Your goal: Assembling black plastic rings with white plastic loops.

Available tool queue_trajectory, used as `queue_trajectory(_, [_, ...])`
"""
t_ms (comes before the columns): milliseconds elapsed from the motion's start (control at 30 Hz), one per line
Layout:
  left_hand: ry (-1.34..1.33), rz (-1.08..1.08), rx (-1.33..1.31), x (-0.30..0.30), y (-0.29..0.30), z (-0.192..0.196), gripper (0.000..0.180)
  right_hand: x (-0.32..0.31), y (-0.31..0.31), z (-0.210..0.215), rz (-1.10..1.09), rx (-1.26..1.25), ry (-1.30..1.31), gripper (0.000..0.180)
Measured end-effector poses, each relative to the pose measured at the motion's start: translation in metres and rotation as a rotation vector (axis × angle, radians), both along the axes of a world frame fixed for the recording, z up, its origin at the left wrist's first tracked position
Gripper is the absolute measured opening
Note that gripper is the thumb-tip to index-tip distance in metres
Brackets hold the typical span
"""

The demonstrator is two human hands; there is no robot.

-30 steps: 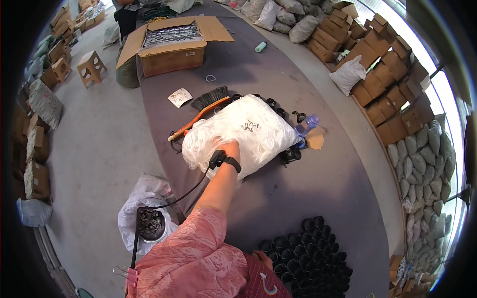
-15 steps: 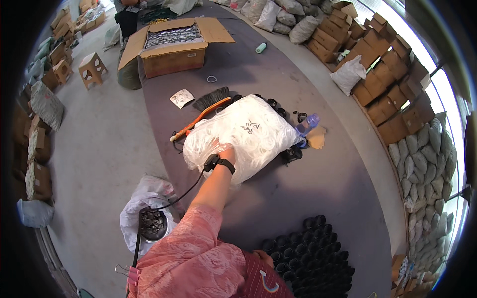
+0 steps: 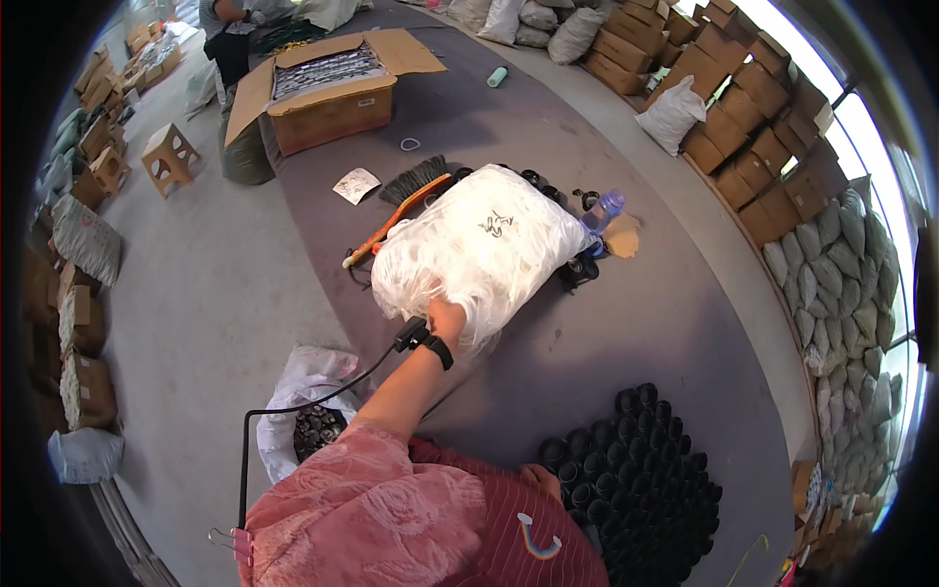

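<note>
A large clear plastic bag [image 3: 489, 225] full of white, ring-like pieces lies on the dark-covered table. My left hand [image 3: 447, 319], with a black band at the wrist, reaches into the bag's near end, and its fingers are hidden in the plastic. Close to my body, part of my right hand [image 3: 543, 480] shows beside a cluster of black cup-shaped parts [image 3: 636, 479] standing in close rows. My apron hides most of that hand, so its fingers cannot be made out.
A brush with an orange handle [image 3: 396, 227] and a paper slip [image 3: 356, 186] lie left of the bag. Past its right end is a blue plastic bottle [image 3: 606, 208]. Farther off stands an open carton [image 3: 333, 119]. A white sack [image 3: 284, 430] of small metallic parts sits by the table's left edge.
My left hand has stayed at the bag's near end, its fingers now deeper in gathered plastic. The whole view has shifted slightly, and the right hand remains beside the black parts.
</note>
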State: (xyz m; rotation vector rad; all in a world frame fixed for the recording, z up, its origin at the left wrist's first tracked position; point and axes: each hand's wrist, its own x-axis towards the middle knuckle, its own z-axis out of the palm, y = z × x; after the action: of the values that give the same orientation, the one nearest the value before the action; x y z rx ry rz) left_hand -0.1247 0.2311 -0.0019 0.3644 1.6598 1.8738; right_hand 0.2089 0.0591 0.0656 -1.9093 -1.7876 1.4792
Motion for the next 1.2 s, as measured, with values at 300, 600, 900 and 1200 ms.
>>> queue_trajectory(300, [-0.174, -0.096, -0.501, -0.011, 0.048, -0.006, 0.043, -0.008, -0.009, 0.01, 0.024, 0.067, -0.024, 0.025])
queue_trajectory(600, [-0.59, -0.179, -0.012, -0.023, -0.004, 0.039, 0.029, -0.009, -0.01, 0.012, -0.047, -0.033, 0.059, 0.026])
queue_trajectory(900, [-0.678, -0.184, 0.127, -0.025, -0.037, 0.052, 0.032, -0.012, -0.014, 0.012, -0.051, -0.068, 0.161, 0.028])
queue_trajectory(1200, [-0.941, 0.036, -0.204, -0.061, -0.01, -0.001, 0.048, -0.014, -0.023, 0.009, -0.173, -0.069, 0.259, 0.027])
